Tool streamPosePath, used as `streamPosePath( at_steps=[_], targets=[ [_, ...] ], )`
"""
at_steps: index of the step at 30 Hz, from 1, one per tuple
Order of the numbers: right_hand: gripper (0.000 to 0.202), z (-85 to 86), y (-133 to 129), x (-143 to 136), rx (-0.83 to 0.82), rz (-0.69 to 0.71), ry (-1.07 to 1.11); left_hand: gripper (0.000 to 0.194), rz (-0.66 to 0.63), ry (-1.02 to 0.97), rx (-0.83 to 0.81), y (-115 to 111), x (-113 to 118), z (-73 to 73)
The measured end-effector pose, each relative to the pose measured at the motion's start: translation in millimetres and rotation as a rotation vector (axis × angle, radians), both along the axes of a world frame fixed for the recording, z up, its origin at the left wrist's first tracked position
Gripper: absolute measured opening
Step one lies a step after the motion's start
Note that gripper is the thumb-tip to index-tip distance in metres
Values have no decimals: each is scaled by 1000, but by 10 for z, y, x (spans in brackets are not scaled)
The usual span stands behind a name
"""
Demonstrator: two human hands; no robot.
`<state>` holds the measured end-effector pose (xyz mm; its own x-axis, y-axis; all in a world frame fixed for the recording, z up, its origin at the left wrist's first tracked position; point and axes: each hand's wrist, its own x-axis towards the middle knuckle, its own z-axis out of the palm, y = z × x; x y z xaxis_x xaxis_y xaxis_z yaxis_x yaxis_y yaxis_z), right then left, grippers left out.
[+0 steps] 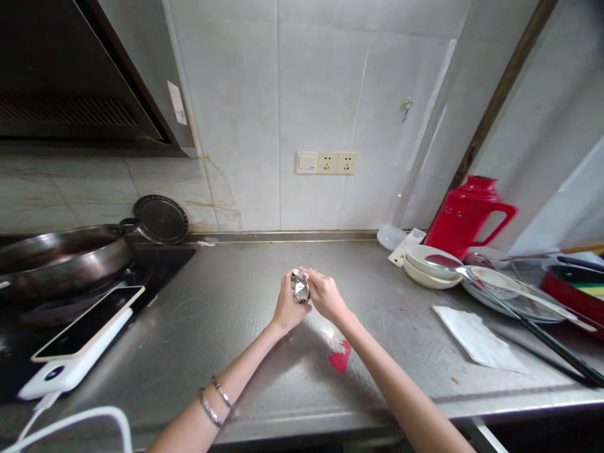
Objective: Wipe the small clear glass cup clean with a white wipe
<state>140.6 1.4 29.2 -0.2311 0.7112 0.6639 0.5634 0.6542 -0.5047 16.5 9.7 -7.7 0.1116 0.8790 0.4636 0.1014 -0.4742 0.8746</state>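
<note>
Foil (301,286), silvery and crumpled, sits up above the middle of the metal worktop (236,270), between its front and back edges. Its exposed face is a small, roughly oval patch of bright and dark grey facets, with one pale triangular glint near the centre; fingers cover its sides, so its full shape cannot be told. The left hand (289,309) is closed around it from the left and below, while the right hand (325,292) grips it at its upper right rim with bent fingers. Two metal bracelets (211,402) circle the left wrist.

Near the front edge, just beside the right forearm, lies a torn red scrap (340,357). Farther right, close to the same edge, is a white tissue (476,340); beside it a dark handle (557,346) slants out to the front edge, hemming in that side. Toward the back right corner stand stacked pale bowls (431,277), with a red thermos (465,214) behind them. Past the worktop's left edge, the black stove (172,259) carries a wide pan (89,267), and a phone (89,324) lies against a white power bank (80,360).
</note>
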Motion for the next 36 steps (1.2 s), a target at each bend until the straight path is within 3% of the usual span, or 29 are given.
streamPosePath(
  at_steps=[4,8,12,17,22,27,29,33,36],
  targets=[
    [49,-71,-162,-36,120,50,-44,64,11,-39,21,12,-13,12],
    [47,-72,-239,3,163,103,-58,68,15,-92,-19,20,-12,-5],
    [33,43,-107,55,-29,8,78,75,-53,-142,-69,-1,3,8],
    [38,150,55,10,-165,-64,103,77,-44,-95,-110,-50,7,76],
    [36,58,-73,-82,89,-8,-82,64,-151,-123,-36,-54,29,62],
    [46,-1,-243,-25,242,84,-180,61,-54,-98,19,-9,32,-8],
    [45,30,-224,32,221,82,-123,69,-43,-118,-34,-2,22,-18],
    [36,115,-60,108,140,-83,61,78,-82,-171,-138,-32,16,11],
    [33,137,19,91,32,-42,29,79,-107,-172,-163,-61,34,43]
  ],
)
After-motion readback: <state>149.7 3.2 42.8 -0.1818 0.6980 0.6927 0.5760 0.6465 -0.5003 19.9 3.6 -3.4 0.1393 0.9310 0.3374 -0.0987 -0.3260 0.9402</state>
